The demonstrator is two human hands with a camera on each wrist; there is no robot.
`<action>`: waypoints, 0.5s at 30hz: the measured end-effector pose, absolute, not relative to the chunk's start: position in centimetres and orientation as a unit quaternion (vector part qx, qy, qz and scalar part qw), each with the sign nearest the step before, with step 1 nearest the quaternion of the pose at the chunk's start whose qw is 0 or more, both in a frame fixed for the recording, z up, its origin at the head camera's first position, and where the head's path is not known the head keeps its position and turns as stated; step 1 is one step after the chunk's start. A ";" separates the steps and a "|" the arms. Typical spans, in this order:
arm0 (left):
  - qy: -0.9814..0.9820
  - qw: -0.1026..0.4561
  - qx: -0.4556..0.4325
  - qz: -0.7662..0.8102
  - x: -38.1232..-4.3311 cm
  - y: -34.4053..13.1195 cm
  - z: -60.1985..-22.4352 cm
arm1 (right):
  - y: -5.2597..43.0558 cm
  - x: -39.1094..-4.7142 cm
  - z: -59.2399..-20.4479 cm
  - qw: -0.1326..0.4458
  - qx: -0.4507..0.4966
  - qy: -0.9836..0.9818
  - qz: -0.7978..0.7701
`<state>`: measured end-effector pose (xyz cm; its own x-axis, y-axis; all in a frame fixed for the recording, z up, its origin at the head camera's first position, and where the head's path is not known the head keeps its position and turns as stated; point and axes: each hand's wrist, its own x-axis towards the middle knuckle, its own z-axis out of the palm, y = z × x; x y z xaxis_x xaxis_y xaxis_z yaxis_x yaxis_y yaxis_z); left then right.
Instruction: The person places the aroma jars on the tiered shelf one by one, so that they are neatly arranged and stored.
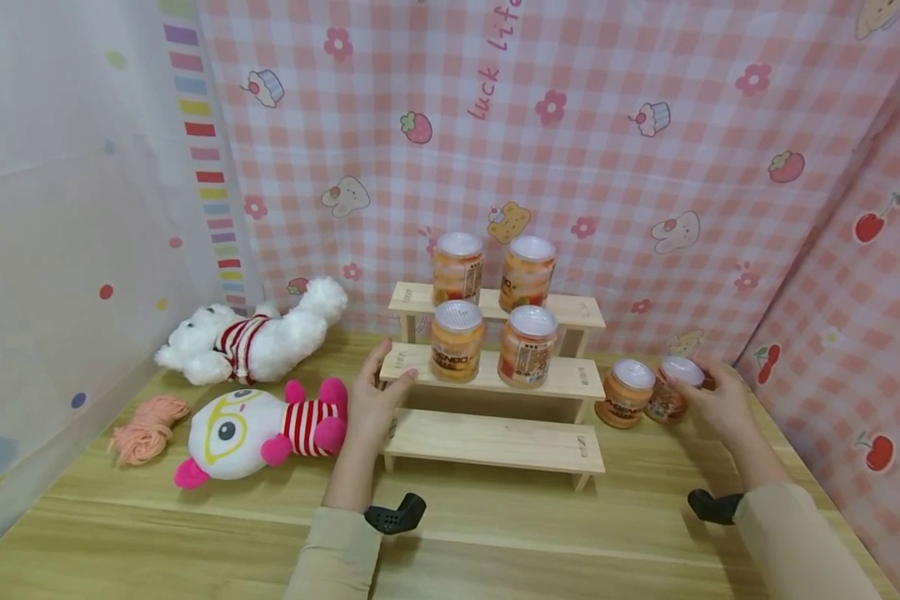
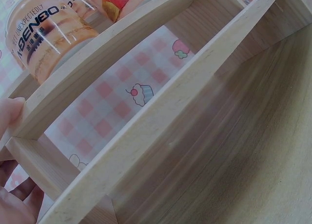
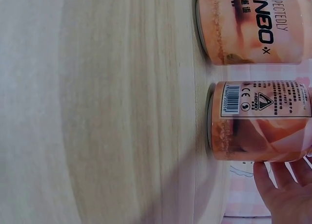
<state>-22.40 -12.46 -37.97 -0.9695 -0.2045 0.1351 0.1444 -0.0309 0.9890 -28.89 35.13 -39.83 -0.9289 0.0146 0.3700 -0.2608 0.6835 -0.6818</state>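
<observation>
A three-step wooden display rack (image 1: 487,437) stands on the table. My left hand (image 1: 371,396) grips the left end of its middle step; in the left wrist view the thumb (image 2: 10,109) lies on the board's edge, the other fingers below. To the right of the rack, my right hand (image 1: 723,400) holds an orange-labelled can (image 1: 665,406) with a clear lid, upright on the wood. Fingertips meet its side in the right wrist view. Beside it stands a similar can (image 1: 625,398). The middle step carries two cans, one left (image 1: 456,346) and one right (image 1: 527,350).
Two more cans, one left (image 1: 457,271) and one right (image 1: 527,275), stand on the top step. At the left lie a white plush dog (image 1: 270,337), a pink-and-white doll (image 1: 247,429) and peach yarn (image 1: 148,429). A checked curtain (image 1: 615,183) hangs behind.
</observation>
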 end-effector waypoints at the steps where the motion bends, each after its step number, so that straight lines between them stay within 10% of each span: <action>1: -0.685 0.122 0.022 -0.718 -22.4 -12.5 -38.0 | 35.1 -28.8 -39.8 0.176 0.066 -0.901 0.391; 15: -0.681 0.121 0.016 -0.722 -22.5 -12.5 -38.2 | 35.4 -27.1 -38.8 0.184 0.009 -0.896 0.404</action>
